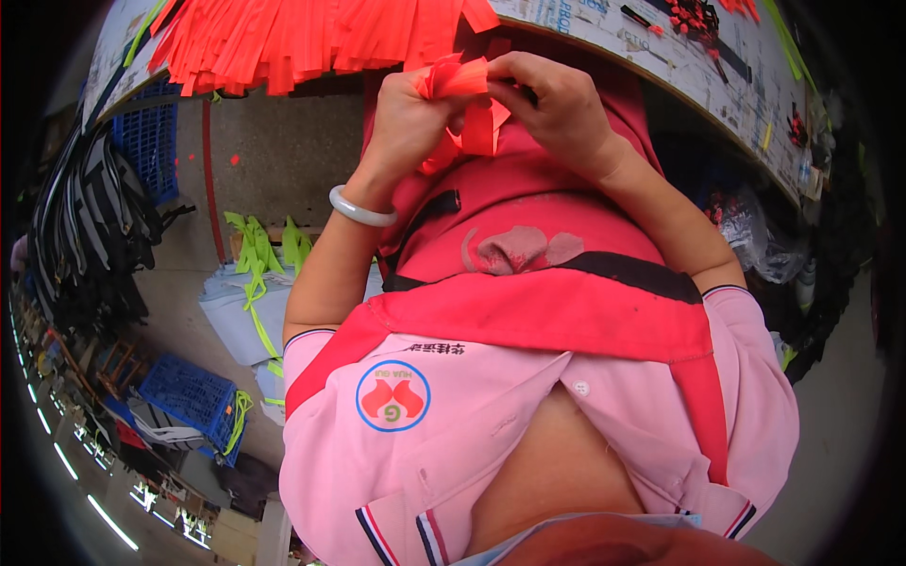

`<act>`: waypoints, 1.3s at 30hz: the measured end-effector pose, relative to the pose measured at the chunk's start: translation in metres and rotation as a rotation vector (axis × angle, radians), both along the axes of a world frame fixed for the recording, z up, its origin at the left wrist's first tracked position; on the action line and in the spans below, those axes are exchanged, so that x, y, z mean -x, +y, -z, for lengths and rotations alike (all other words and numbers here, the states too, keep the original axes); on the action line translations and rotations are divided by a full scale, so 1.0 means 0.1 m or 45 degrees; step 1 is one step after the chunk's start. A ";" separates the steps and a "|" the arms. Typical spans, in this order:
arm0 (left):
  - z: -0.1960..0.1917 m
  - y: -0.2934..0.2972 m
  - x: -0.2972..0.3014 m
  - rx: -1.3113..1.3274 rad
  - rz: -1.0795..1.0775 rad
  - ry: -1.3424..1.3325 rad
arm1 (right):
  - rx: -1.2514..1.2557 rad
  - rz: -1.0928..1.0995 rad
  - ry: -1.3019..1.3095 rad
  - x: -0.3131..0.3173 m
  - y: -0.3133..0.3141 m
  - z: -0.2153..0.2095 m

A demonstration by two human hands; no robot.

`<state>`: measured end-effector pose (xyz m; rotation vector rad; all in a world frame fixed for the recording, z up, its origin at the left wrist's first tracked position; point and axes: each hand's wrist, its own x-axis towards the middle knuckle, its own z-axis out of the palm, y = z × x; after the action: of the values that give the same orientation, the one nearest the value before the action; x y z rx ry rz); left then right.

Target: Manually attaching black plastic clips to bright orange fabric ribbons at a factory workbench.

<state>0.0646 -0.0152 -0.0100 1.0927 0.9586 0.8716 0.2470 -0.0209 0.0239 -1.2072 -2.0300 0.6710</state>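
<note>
In front of my red apron (528,189), at the table's near edge, both my hands hold bright orange-red fabric strips (460,80). My left hand (408,123) is closed around a small folded bunch, and ends of it hang below the fingers. The fingers of my right hand (557,104) are bent in a pinch at the right end of the same strips, close to the left hand. Its fingertips are partly hidden behind the fabric. A thick row of matching orange-red strips (302,38) lies just beyond my left hand, draping over the table edge.
The worktable (651,80), covered in printed white sheeting, curves across the top, with small dark and red pieces (694,24) on it. Black straps (90,226) hang at far left beside a blue crate (146,141). Lime-green strips (253,250) lie over pale sheets (231,311) below left.
</note>
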 end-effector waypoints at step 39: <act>-0.12 0.19 0.20 0.328 0.064 -0.357 | 0.942 0.041 0.495 -0.06 0.19 -0.14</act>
<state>0.0448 0.0043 0.0025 0.7484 0.7804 0.8103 0.2529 -0.0021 0.0382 -1.3529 -1.4614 1.5913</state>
